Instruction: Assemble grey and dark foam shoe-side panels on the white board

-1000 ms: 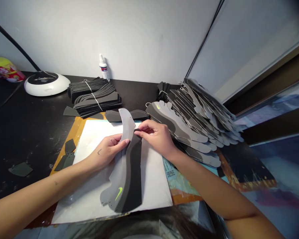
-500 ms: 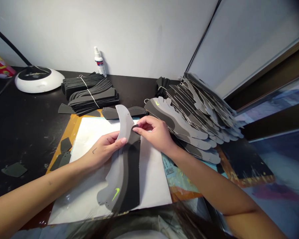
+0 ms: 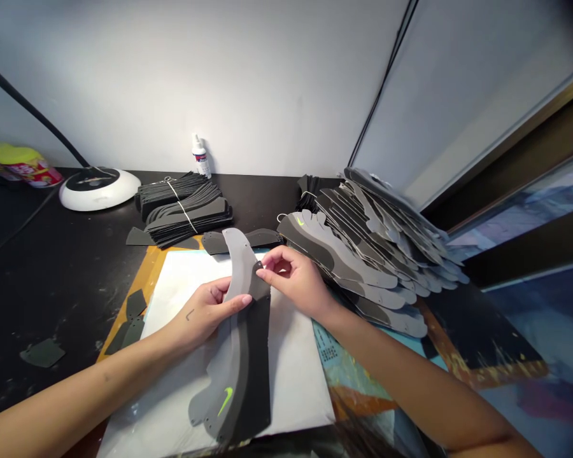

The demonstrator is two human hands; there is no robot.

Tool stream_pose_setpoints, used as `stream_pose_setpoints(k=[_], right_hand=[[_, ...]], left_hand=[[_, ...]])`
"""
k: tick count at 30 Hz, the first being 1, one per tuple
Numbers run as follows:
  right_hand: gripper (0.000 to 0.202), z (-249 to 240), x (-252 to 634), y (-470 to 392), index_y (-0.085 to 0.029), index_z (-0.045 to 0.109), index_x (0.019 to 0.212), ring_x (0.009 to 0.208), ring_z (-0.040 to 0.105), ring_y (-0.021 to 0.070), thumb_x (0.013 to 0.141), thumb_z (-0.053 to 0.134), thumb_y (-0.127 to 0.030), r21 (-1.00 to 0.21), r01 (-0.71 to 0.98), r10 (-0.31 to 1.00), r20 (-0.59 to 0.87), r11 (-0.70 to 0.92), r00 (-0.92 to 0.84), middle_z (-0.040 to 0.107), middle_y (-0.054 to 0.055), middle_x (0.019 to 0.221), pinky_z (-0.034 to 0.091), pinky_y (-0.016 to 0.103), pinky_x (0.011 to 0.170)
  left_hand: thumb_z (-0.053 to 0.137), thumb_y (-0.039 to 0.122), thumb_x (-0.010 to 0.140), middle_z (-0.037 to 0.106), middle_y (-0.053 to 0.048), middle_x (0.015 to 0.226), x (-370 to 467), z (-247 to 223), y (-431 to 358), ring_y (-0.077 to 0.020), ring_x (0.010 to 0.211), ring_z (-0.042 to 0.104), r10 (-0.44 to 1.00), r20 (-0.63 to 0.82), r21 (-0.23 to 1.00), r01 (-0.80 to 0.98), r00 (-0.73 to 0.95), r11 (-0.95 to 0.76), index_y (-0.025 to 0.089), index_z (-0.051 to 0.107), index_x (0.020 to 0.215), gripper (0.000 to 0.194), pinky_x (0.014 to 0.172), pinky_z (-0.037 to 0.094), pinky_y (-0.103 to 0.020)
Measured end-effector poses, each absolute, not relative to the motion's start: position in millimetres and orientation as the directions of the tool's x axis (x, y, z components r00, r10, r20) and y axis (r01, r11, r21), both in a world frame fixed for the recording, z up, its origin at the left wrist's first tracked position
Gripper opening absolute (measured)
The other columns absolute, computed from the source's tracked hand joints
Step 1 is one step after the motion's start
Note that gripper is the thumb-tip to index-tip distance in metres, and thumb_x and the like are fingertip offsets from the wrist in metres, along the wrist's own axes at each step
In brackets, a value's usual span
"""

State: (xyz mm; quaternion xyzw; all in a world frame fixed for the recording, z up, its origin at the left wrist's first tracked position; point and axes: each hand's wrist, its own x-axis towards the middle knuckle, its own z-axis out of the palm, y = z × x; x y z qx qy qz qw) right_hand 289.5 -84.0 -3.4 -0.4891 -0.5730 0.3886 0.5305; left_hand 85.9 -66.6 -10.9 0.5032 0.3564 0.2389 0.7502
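Note:
A shoe upper piece (image 3: pixel 239 375) in layered light grey, dark grey and black, with a small yellow-green swoosh near its lower end, lies lengthwise over a white sheet (image 3: pixel 172 394). My left hand (image 3: pixel 214 308) grips its left edge, thumb on top and fingers underneath. With thumb and index finger, my right hand (image 3: pixel 286 273) pinches the dark tip at the upper right edge of the same piece. Right beside that hand, a pile of similar shoe upper pieces (image 3: pixel 358 254) leans to the right.
Behind the sheet sit a tied bundle of dark cut pieces (image 3: pixel 186 210) and a white spray bottle (image 3: pixel 201 156). A lamp base (image 3: pixel 98 191) stands at the back left. Loose dark pieces (image 3: pixel 42 353) lie on the left, and a smaller tied bundle (image 3: pixel 308 191) at the back.
The camera view has tilted up, so everything sits lower in the picture. My left thumb has slid slightly inward over the piece, and the dark tip now lies closer against it.

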Motion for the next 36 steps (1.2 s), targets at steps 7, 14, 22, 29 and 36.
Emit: stream_pose_setpoints(k=[7,14,22,29,36], right_hand=[[0.033,-11,290,-89,-0.021,0.053,0.081,0.062,0.046,0.0107,0.079,0.076,-0.045,-0.968,0.225,0.986,0.084,0.115,-0.143,0.049,-0.006,0.069,0.037,0.024,0.057],[0.051,-8,288,-93,-0.02,0.043,0.06,0.059,0.038,0.0107,0.092,0.054,-0.059,-0.947,0.302,0.961,0.026,0.112,-0.276,0.038,-0.004,0.06,0.026,0.026,0.055],[0.058,-14,290,-94,-0.019,0.047,0.064,0.056,0.042,0.0104,0.092,0.05,-0.069,-0.997,0.078,0.942,-0.042,-0.016,-0.332,0.047,-0.003,0.06,0.034,0.025,0.055],[0.057,-17,290,-92,-0.018,0.052,0.066,0.059,0.048,0.0116,0.089,0.054,-0.07,-0.99,0.143,0.949,-0.065,-0.021,-0.309,0.052,-0.002,0.061,0.037,0.025,0.056],[0.053,-12,291,-92,-0.019,0.053,0.069,0.06,0.052,0.0124,0.088,0.056,-0.067,-0.986,0.164,0.954,-0.034,0.016,-0.298,0.052,-0.002,0.063,0.04,0.026,0.058]], left_hand=[[0.083,0.045,0.08,0.073,-0.006,0.088,86,-12,-66,-0.017,0.072,0.066,0.737,-0.276,0.928,-0.03,0.617,0.372,0.015,0.07,0.105,0.041,0.062,0.054,-0.023],[0.081,0.043,0.083,0.073,-0.004,0.087,86,-10,-66,-0.0158,0.073,0.066,0.73,-0.237,0.934,-0.057,0.641,0.353,0.016,0.072,0.107,0.037,0.063,0.054,-0.022],[0.075,0.043,0.088,0.074,-0.004,0.093,81,-13,-63,-0.0151,0.075,0.064,0.746,-0.163,0.982,0.033,0.646,0.185,0.018,0.072,0.106,0.031,0.064,0.052,-0.021],[0.077,0.041,0.087,0.074,-0.002,0.103,81,-15,-65,-0.017,0.086,0.066,0.772,-0.098,0.995,0.087,0.628,0.056,0.022,0.069,0.117,0.036,0.07,0.052,-0.021],[0.073,0.038,0.091,0.074,-0.007,0.104,79,-14,-68,-0.0193,0.089,0.068,0.698,-0.187,0.965,-0.003,0.691,0.261,0.021,0.062,0.131,0.045,0.074,0.056,-0.025]])
